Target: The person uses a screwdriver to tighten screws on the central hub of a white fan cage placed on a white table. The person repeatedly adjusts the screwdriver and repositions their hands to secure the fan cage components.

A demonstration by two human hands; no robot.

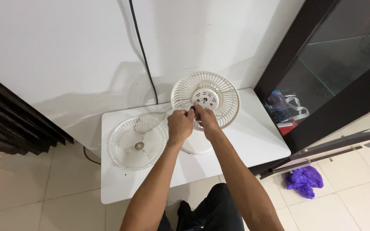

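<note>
Below the lens, both forearms reach out over a white surface (245, 141). Left hand (180, 125) is clenched and right hand (205, 119) pinches beside it, both at the hub of a fan (205, 100) standing upright with its rear guard facing them; what small part they grip I cannot tell. A loose front grille (138, 143) lies flat to the left, set aside. Beyond, a black cable (144, 55) runs up the white wall. A purple bag (304, 179) lies on the tiled floor at right.
</note>
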